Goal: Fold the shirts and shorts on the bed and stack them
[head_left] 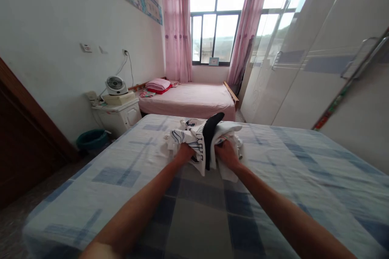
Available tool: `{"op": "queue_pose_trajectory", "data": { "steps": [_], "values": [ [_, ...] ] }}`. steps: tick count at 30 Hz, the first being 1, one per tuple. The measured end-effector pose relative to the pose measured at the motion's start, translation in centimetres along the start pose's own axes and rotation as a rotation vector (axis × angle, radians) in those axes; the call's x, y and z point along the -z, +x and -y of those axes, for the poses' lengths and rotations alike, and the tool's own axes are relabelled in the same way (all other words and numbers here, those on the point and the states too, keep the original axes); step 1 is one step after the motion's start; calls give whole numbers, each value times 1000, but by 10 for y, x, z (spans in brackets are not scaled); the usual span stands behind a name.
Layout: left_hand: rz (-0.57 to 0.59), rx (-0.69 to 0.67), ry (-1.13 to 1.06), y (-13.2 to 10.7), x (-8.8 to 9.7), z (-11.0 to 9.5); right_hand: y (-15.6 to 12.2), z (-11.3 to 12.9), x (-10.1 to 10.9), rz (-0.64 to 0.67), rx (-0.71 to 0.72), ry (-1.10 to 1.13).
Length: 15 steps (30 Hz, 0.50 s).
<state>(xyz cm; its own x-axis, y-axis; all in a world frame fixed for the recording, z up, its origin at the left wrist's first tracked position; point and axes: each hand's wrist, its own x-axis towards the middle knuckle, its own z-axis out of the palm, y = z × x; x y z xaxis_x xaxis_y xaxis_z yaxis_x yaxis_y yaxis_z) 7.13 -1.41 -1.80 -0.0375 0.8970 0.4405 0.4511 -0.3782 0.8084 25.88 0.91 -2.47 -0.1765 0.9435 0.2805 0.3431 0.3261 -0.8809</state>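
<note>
Both arms reach forward over the checked bed [121, 178]. Left hand [184, 154] and right hand [226, 154] each have a clenched grip on the white printed garment [190, 139], which lies bunched on the bed, near its middle toward the far edge. A black part of the garment [209, 137] stands up between the two hands. Beyond the bed: a pink bed [191, 99] under the window [215, 16], pink curtains either side. Left of the bed: white nightstand [120, 117] carrying a small fan [115, 85]; teal basin [91, 138] on the floor beside it. Right of the bed: white wardrobe [304, 89].
</note>
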Motion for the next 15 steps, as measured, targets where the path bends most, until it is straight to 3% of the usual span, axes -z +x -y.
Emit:
{"op": "queue_pose_trajectory", "data": {
  "steps": [3, 5, 7, 9, 11, 13, 15],
  "values": [
    [-80, -126, -26, 37, 15, -35, 23, 42, 2, -111, 119, 86],
    [-101, -234, 6, 59, 41, -55, 41, 68, 18, -152, 251, 149],
    [-17, -206, 173, 70, 72, -63, 55, 83, 41, -210, 358, 85],
    [19, -38, 461, 69, 100, -60, 63, 85, 63, -247, 345, -166],
    [-39, 101, 674, 59, 123, -49, 64, 79, 79, -206, 273, -434],
    [-94, 110, 631, 46, 141, -39, 61, 73, 87, -236, 237, -524],
    [-211, 78, 410, 38, 157, -34, 58, 71, 90, -447, 274, -453]
  ]
}}
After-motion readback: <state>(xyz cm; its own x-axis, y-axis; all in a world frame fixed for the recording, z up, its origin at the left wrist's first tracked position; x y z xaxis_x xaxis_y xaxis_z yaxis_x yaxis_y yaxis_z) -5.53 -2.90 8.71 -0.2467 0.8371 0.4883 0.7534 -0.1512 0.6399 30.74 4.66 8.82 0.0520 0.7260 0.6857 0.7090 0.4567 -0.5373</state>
